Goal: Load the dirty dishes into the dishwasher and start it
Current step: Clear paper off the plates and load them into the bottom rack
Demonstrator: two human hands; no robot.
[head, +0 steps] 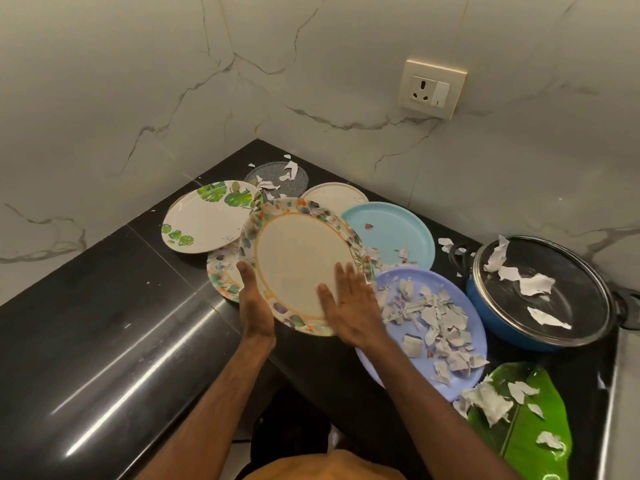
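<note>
Lilac plate (478, 337) holds paper scraps (433, 320) — left grip (254, 306) clasps floral plate (301, 258), right grip (346, 306) seemingly flat.

A polished black stone countertop (104, 306) fills the inside corner between two white marble-veined walls (104, 98). A cream rectangular wall socket with a white rocker switch (431, 87) sits on the right-hand wall, above the countertop's back edge. A few small torn white paper scraps (287, 156) lie on bare stone near the back corner.

The person wears a mustard-orange garment (325, 467), forearms bare to the left hand (255, 304) and right hand (349, 306).
</note>
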